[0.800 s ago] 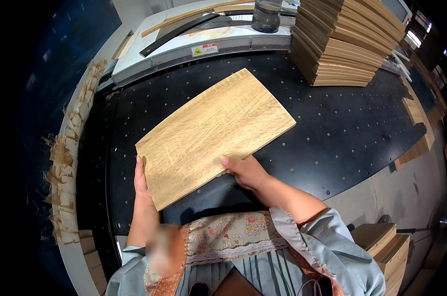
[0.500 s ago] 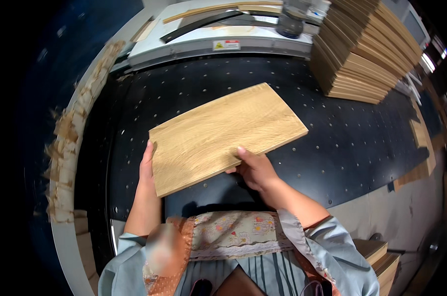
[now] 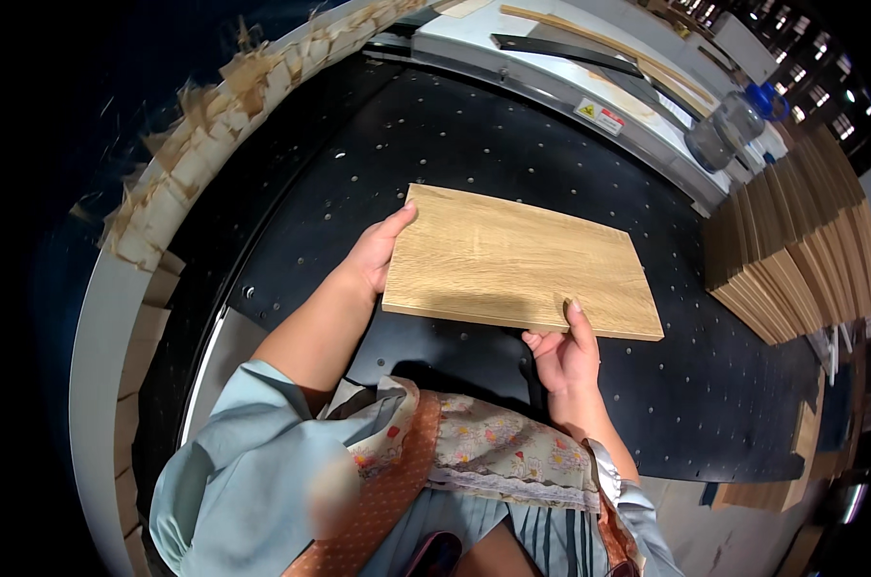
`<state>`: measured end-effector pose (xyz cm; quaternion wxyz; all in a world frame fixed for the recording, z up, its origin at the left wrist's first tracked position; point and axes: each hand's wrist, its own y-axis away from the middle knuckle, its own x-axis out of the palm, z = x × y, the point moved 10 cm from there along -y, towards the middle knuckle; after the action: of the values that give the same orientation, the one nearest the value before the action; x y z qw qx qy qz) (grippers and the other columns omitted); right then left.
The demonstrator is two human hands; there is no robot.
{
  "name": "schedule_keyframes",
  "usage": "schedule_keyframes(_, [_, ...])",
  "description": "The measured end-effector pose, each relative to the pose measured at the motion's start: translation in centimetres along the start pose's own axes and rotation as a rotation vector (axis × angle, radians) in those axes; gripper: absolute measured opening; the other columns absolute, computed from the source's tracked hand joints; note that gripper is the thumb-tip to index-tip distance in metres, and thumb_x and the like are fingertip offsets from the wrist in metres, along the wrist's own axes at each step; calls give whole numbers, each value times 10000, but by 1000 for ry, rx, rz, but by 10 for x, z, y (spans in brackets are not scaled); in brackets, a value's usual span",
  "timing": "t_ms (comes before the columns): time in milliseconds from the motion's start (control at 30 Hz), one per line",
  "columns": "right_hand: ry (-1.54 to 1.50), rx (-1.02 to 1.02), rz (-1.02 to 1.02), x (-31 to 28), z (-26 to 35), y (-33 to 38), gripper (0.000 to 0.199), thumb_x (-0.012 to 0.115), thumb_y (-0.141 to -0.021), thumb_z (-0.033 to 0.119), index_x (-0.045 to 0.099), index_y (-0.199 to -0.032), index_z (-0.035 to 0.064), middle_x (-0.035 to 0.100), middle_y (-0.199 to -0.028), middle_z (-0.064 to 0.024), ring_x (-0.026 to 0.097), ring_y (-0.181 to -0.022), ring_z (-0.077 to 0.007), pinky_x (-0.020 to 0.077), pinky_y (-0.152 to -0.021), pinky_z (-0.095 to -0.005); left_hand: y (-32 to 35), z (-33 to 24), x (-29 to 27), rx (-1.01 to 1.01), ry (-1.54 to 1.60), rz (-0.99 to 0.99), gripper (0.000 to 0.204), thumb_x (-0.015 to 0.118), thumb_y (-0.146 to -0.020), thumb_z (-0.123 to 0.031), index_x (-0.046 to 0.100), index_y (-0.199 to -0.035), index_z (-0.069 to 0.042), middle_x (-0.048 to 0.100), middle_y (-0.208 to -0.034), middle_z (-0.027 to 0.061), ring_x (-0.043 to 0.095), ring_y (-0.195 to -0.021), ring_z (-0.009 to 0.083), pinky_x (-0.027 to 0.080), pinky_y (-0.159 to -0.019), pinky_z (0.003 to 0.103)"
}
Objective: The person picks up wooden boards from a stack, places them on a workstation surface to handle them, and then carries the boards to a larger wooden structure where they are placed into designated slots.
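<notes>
A light oak-coloured rectangular wooden board (image 3: pixel 517 262) is held flat just above a black perforated worktable (image 3: pixel 474 135). My left hand (image 3: pixel 376 258) grips the board's left short edge, thumb on top. My right hand (image 3: pixel 562 348) holds the near long edge towards the right, thumb pressed on the top face and fingers underneath. Both forearms come up from the lower edge over a floral apron.
A tall stack of similar boards (image 3: pixel 801 240) stands at the table's right. A grey machine rail (image 3: pixel 589 91) with long strips and a clear water jug (image 3: pixel 724 130) runs along the far side. Wood offcuts (image 3: pixel 180 163) line the left curved edge.
The board has come off the table into both hands and turned so its long side lies across me. My view has swung left, with the stack now at the right rim.
</notes>
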<state>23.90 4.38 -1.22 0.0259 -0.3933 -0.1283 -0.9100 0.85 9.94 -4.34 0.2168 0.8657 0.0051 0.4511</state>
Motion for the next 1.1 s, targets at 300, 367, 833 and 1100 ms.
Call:
schedule_keyframes(300, [-40,117,-36,-11,-16,2,285,541,-861,250,515,-1091,85,638,-903,-81,592,-669,-185,479,-574,-325,6,-1,4,-17,-23,41,430,533,-894,-243,448,-1185,61,556,-1104,205,592,-991,288,524,-807,422])
schedule_keyframes(367, [-58,132,-48,-8,-18,4,275,539,-862,247,518,-1083,84,641,-892,-82,592,-664,-185,478,-573,-325,8,0,5,-33,-16,67,424,529,-895,-233,447,-1189,60,555,-1109,205,589,-998,290,518,-819,423])
schedule_keyframes(833, [-104,259,-67,-19,-31,4,270,598,-835,279,527,-1032,108,621,-821,-58,591,-692,-193,501,-626,-317,-9,9,0,-116,24,211,435,532,-869,-155,398,-1250,7,540,-1136,223,587,-1002,330,506,-837,476])
schedule_keyframes(1100, [-159,250,112,-7,-27,4,286,514,-902,260,462,-1096,56,621,-885,-113,605,-728,-208,510,-653,-307,-9,8,-6,-114,4,151,410,564,-847,-165,458,-1202,13,566,-1107,210,589,-995,315,488,-856,466])
